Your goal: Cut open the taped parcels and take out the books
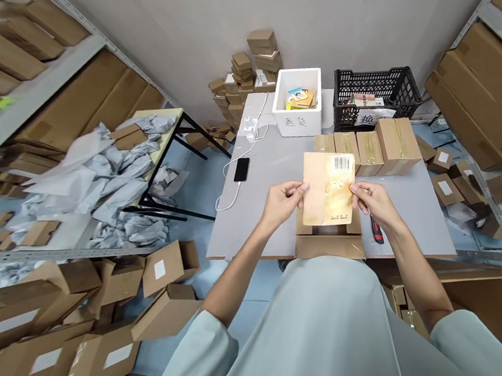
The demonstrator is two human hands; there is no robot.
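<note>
A thin tan-and-yellow book [328, 189] with a barcode in its upper right is held up in front of me. My left hand [284, 201] pinches its left edge between thumb and fingers. At the opposite edge my right hand [374, 200] grips it the same way. Below the book sits an open cardboard box [329, 245] at the table's front edge, its inside mostly hidden by the book. A red and black box cutter [377, 230] lies on the grey table [265, 210], close to my right forearm.
Taped cardboard boxes [369, 149] line the table behind the book. Farther back stand a white foam bin [300, 122] with books and a black plastic crate [374, 90]. A phone [242, 169] on a white cable lies left. Open cartons [164, 269] crowd the floor at left.
</note>
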